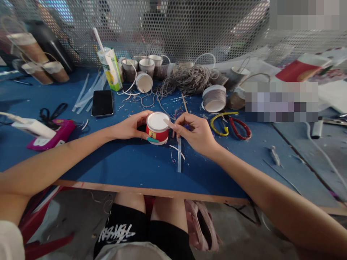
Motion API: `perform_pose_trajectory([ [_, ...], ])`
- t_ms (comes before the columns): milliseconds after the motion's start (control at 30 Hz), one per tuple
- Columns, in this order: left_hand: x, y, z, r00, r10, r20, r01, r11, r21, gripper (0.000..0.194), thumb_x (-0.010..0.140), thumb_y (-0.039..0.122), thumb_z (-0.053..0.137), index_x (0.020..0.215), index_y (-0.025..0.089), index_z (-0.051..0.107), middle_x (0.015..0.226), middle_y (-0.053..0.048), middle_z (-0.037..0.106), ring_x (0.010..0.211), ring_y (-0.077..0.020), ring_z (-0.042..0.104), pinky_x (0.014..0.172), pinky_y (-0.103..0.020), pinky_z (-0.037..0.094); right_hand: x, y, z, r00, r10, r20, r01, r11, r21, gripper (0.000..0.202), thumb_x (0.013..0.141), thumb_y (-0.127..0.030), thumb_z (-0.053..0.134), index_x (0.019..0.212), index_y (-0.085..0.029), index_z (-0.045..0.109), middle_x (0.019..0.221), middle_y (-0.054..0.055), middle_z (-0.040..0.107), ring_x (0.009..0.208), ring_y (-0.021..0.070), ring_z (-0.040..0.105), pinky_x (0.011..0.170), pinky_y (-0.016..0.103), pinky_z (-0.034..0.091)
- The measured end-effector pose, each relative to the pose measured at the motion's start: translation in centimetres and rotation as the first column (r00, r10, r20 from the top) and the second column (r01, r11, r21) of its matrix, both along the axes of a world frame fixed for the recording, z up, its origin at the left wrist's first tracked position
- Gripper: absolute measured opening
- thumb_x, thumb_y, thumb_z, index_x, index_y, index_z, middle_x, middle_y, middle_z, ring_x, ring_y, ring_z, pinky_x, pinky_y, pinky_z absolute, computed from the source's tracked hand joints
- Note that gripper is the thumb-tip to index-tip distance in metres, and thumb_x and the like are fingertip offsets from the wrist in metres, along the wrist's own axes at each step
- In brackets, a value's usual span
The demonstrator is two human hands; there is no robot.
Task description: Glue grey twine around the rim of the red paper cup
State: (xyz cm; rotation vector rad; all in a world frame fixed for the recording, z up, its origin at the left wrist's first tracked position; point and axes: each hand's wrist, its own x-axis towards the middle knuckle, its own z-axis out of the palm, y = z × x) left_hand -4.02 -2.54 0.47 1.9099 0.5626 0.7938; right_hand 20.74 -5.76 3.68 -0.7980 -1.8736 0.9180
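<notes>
My left hand [134,126] grips a small red paper cup [159,136] from its left side, the thumb low on its front. The cup's round white end [156,120] faces up. My right hand [196,131] is closed in a pinch at the cup's right rim, with the thumb tip reaching over the white end. What lies between those fingers is too small to make out. A grey cord [162,107] runs from a tangled heap [193,79] toward the cup's far side. Below my right hand lies a translucent glue stick [179,159], with a white strip [177,151] across it.
Yellow-and-red-handled pliers [230,126] lie right of my right hand. Several cord-wrapped cups [214,98] stand along the back, beside a drink carton [112,68]. A phone [102,103], loose glue sticks [88,94] and a magenta packet [63,133] are at left on the blue table [114,166].
</notes>
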Motion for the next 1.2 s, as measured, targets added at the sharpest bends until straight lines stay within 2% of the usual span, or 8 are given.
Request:
perform_pose_trajectory([
  [200, 0.30, -0.41, 0.20, 1.000, 0.003, -0.001, -0.003, 0.999, 0.054, 0.085, 0.068, 0.045, 0.089, 0.140, 0.023, 0.050, 0.143, -0.015, 0.057, 0.135, -0.0314, 0.056, 0.116, -0.051, 0.044, -0.10, -0.05, -0.01, 1.000, 0.004, -0.010, -0.004, 1.000, -0.009, 0.047, 0.081, -0.062, 0.073, 0.069, -0.020, 0.057, 0.060, -0.005, 0.055, 0.047, 0.0077, 0.052, 0.049, 0.026, 0.042],
  [400, 0.54, -0.54, 0.36, 0.998, 0.056, -0.006, -0.055, 0.994, 0.093, 0.079, 0.069, 0.048, 0.087, 0.135, 0.022, 0.053, 0.139, -0.016, 0.060, 0.129, -0.0296, 0.061, 0.110, -0.049, 0.050, -0.15, -0.13, 0.06, 1.000, -0.004, -0.002, 0.004, 1.000, -0.001, 0.049, 0.080, -0.065, 0.072, 0.069, -0.020, 0.057, 0.062, -0.004, 0.056, 0.049, 0.0086, 0.052, 0.051, 0.027, 0.042],
  [700, 0.57, -0.54, 0.55, 0.997, 0.066, -0.048, -0.061, 0.993, 0.103, 0.079, 0.071, 0.054, 0.084, 0.135, 0.020, 0.054, 0.136, -0.017, 0.062, 0.125, -0.0291, 0.063, 0.106, -0.047, 0.052, -0.12, -0.15, 0.07, 1.000, -0.017, 0.005, 0.017, 1.000, -0.007, 0.050, 0.080, -0.066, 0.071, 0.069, -0.020, 0.057, 0.061, -0.003, 0.056, 0.050, 0.0092, 0.051, 0.052, 0.027, 0.042],
  [1000, 0.54, -0.39, 0.42, 0.999, 0.043, -0.010, -0.043, 0.999, 0.028, 0.077, 0.068, 0.045, 0.089, 0.132, 0.019, 0.055, 0.135, -0.015, 0.063, 0.127, -0.0287, 0.063, 0.108, -0.045, 0.052, -0.07, -0.12, 0.02, 1.000, -0.006, 0.023, 0.005, 1.000, 0.015, 0.047, 0.082, -0.062, 0.072, 0.070, -0.019, 0.057, 0.065, -0.003, 0.057, 0.051, 0.0085, 0.052, 0.054, 0.027, 0.042],
  [1200, 0.50, -0.35, 0.36, 0.999, 0.036, -0.028, -0.035, 0.999, 0.017, 0.077, 0.069, 0.047, 0.088, 0.134, 0.021, 0.055, 0.136, -0.015, 0.063, 0.126, -0.0288, 0.063, 0.108, -0.047, 0.052, -0.15, -0.22, 0.16, 1.000, -0.012, 0.014, 0.012, 1.000, 0.023, 0.046, 0.081, -0.062, 0.073, 0.070, -0.019, 0.057, 0.064, -0.003, 0.057, 0.053, 0.0089, 0.053, 0.055, 0.028, 0.043],
])
